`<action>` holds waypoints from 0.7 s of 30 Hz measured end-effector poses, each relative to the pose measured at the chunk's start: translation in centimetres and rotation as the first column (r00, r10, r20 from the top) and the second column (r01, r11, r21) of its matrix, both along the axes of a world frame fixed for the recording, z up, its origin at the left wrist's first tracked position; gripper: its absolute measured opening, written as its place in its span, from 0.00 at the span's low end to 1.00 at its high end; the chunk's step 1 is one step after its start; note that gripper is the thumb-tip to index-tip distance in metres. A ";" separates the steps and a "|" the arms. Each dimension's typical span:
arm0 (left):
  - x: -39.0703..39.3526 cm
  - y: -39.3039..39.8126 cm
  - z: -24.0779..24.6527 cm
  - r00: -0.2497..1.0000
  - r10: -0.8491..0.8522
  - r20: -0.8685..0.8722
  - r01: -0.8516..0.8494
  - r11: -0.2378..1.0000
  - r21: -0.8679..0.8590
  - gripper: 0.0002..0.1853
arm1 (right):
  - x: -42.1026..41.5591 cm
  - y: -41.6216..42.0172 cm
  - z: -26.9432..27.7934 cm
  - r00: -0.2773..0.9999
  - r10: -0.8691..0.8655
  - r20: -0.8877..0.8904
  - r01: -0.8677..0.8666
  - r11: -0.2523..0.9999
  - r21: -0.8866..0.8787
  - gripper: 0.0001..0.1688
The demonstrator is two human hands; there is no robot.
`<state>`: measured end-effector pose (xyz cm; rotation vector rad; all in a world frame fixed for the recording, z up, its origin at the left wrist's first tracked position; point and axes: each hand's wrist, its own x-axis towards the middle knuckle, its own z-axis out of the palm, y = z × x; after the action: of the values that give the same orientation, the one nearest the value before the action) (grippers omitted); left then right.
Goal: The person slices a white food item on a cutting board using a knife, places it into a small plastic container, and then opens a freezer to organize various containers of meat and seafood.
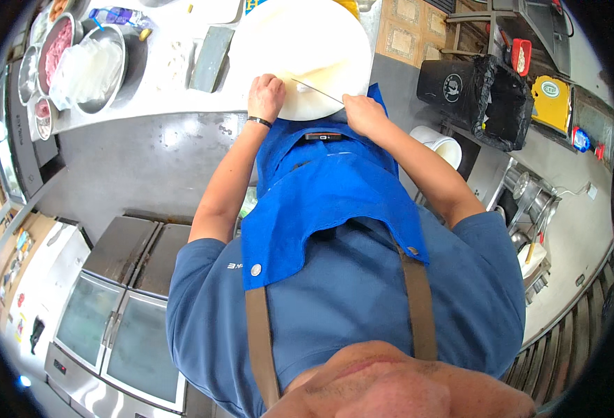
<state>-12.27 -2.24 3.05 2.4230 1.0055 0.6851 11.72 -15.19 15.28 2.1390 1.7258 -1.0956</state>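
A round white cutting board (307, 36) lies at the edge of the counter before me. My right hand (365, 114) is closed around the handle of a knife (318, 91), whose thin blade points left across the near part of the board. Beneath the blade is a small whitish piece (303, 88), too washed out to name. My left hand (267, 97) rests on the board's left near edge with its fingers curled; whether anything is under them cannot be told. To the left of the board lies a grey rectangular block (212, 58), perhaps a sharpening stone.
Metal bowls stand at the counter's left, one with pink minced meat (59, 52), another with clear plastic bags (88, 68). A plastic bottle (121, 16) lies behind them. On the floor at right are a black bin (445, 86) and a white bucket (445, 149).
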 end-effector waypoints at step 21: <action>5.6 -3.2 1.8 0.939 -0.343 -0.027 0.344 0.933 0.101 0.09 | 9.9 -8.6 -0.9 0.918 -0.254 -0.303 0.293 0.952 0.087 0.17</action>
<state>-6.63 -5.48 4.89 2.6027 0.5341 0.6142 21.64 -23.82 14.37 2.4657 1.6869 -1.4714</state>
